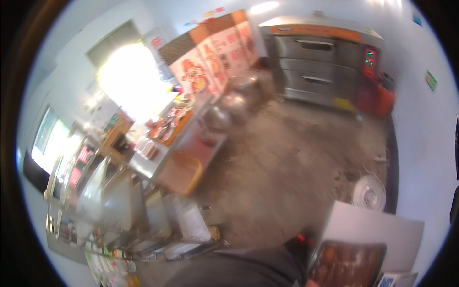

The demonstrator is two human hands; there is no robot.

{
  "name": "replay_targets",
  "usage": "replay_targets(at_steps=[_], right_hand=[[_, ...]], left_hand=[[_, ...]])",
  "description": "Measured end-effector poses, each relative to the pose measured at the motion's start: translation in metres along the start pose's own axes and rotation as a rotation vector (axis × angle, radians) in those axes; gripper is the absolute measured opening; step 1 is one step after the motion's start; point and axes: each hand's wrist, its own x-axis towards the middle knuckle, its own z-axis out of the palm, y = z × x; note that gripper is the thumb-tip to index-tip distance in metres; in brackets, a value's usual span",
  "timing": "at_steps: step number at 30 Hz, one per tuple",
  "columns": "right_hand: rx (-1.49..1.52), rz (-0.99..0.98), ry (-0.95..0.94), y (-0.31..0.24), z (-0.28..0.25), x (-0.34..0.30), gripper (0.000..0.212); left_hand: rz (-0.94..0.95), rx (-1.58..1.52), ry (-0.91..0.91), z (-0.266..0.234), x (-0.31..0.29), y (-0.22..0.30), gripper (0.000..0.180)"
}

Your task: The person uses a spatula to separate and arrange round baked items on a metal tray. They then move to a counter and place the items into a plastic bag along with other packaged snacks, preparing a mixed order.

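Observation:
At the lower edge, a sliver of skin, likely my right hand (311, 283), shows beside a dark tray or pack of glossy brown pieces (351, 263). Its fingers are cut off by the picture's edge, so its grip cannot be seen. My left hand is out of the picture. Dark grey clothing (234, 270) fills the bottom middle. Under and behind the brown pieces lies a pale flat board or box panel (377, 222). The picture is smeared by motion.
A metal rack with trays (167, 244) stands at left. Beyond it are a worktable (148, 165), an orange-brown tub (184, 174) and metal pots (234, 105). A steel deck oven (315, 62) stands at the back. A round pale lid-like object (369, 193) is near the right wall.

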Motion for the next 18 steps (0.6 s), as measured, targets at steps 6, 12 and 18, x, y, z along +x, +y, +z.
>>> replay_targets(at_steps=[6, 12, 18], right_hand=[[-0.368, 0.157, 0.046, 0.195, -0.018, -0.120, 0.032], [0.130, 0.912, 0.254, 0.090, -0.082, -0.099, 0.047], [0.108, 0.880, 0.040, -0.003, -0.052, -0.148, 0.048]], left_hand=[[0.031, -0.082, -0.018, 0.067, 0.004, -0.043, 0.069], [-0.076, 0.108, -0.642, 0.006, 0.047, -0.026, 0.103], [-0.062, 0.145, -0.737, -0.005, 0.060, -0.006, 0.101]])
